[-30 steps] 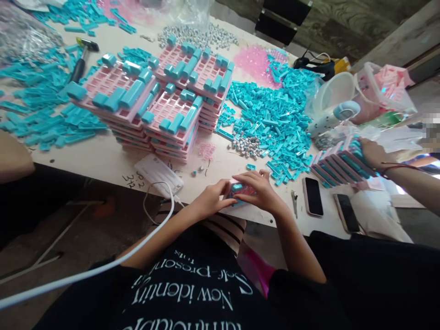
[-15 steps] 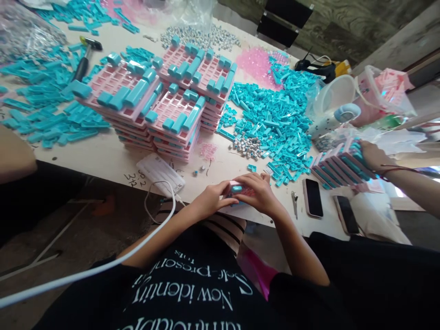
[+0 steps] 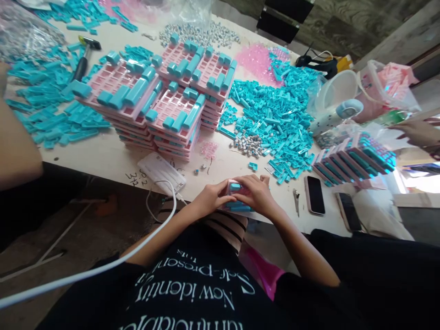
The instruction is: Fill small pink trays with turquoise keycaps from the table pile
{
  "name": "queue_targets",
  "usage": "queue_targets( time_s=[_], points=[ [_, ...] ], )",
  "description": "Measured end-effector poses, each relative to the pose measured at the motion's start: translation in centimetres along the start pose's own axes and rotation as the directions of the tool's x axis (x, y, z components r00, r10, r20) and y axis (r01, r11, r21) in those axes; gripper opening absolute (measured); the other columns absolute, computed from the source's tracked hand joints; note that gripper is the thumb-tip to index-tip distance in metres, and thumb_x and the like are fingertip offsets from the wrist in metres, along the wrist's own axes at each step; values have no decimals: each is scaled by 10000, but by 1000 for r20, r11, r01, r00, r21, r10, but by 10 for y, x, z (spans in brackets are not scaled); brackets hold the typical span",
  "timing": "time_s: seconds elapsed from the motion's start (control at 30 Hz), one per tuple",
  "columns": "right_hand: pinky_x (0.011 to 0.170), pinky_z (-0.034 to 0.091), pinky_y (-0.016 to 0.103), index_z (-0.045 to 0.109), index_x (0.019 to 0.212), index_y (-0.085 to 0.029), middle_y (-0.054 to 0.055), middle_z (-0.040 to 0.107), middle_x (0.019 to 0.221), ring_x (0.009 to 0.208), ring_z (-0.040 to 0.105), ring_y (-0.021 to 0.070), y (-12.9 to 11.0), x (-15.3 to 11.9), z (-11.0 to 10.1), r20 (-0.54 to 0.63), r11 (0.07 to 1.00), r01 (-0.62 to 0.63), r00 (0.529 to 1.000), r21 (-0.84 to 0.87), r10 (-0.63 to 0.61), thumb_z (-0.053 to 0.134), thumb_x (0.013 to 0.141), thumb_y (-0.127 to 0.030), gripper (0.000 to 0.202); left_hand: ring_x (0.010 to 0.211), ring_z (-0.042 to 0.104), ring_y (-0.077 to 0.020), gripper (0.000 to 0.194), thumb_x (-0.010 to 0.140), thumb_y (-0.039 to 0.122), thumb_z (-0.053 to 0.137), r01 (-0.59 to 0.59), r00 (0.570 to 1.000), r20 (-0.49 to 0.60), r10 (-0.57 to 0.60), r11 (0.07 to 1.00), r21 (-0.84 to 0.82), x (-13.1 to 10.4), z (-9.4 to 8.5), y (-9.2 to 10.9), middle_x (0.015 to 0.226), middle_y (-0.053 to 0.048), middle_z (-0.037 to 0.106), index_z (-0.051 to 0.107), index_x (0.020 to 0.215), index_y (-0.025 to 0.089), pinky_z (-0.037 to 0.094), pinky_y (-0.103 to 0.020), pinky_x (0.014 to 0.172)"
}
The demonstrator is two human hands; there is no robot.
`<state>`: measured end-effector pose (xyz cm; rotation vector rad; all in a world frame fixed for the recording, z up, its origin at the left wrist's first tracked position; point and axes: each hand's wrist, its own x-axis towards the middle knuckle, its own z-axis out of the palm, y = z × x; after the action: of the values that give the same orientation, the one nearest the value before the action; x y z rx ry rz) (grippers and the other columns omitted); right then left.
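At the table's near edge, both my hands grip a small pink keypad frame with turquoise keys (image 3: 238, 206). My left hand (image 3: 213, 197) is closed on its left side, thumb along the near face. My right hand (image 3: 257, 191) wraps over the right side and top, covering much of the frame. Beyond my hands lie a few tiny metal-and-white pieces (image 3: 196, 172), a small heap of similar pieces (image 3: 252, 145) and a large pile of loose turquoise keycaps (image 3: 275, 119).
Stacks of pink keypad frames (image 3: 175, 107) stand ahead left; a leaning row (image 3: 354, 158) is at right near a co-worker's hand (image 3: 419, 135). Nearby are a hammer (image 3: 84, 57), a white power bank (image 3: 161, 173) with cable, a hair clip (image 3: 296, 201) and phones (image 3: 315, 195).
The co-worker's hand at right has let go of the row of frames and moved away to the right. The keypad in my hands has tilted, showing more turquoise keys below my fingers.
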<state>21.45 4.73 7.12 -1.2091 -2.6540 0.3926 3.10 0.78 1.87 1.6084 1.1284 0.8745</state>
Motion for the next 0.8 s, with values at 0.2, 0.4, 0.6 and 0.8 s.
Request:
queue_targets(
  time_s=[0.2, 0.4, 0.6, 0.8],
  points=[
    [756, 224, 359, 581, 1038, -247, 54, 675, 991, 933, 562, 230, -1, 0, -5, 21, 997, -64, 998, 46, 63, 573, 841, -418, 261, 659, 496, -113, 322, 783, 414, 598, -9, 1000, -22, 8, 1000, -23, 2, 0, 2, 733, 24, 587, 614, 990, 168, 387, -195, 642],
    [766, 241, 361, 604, 1002, -251, 34, 673, 946, 914, 570, 212, -3, 2, -4, -3, 994, -104, 995, 27, 104, 581, 838, -359, 198, 658, 501, -114, 272, 796, 413, 577, -4, 999, -36, 3, 1000, -11, 4, -2, 3, 690, 28, 570, 624, 907, 170, 392, -199, 644],
    [819, 323, 379, 589, 1110, -237, 64, 664, 1039, 996, 562, 241, 15, 8, 0, 105, 997, -44, 994, 64, 37, 631, 802, -382, 343, 844, 610, -174, 450, 704, 381, 690, 110, 994, 32, -105, 940, -322, 10, 6, -6, 946, -26, 668, 590, 1101, 194, 474, -262, 761],
    [877, 384, 411, 607, 1116, -237, 88, 634, 1105, 1052, 550, 249, 32, 28, -5, 8, 988, -77, 997, 135, 76, 577, 845, -359, 298, 811, 653, -200, 425, 708, 416, 687, 344, 923, 90, -374, 699, -627, 9, 10, -18, 899, -91, 679, 593, 1001, 124, 539, -327, 698]
  ],
)
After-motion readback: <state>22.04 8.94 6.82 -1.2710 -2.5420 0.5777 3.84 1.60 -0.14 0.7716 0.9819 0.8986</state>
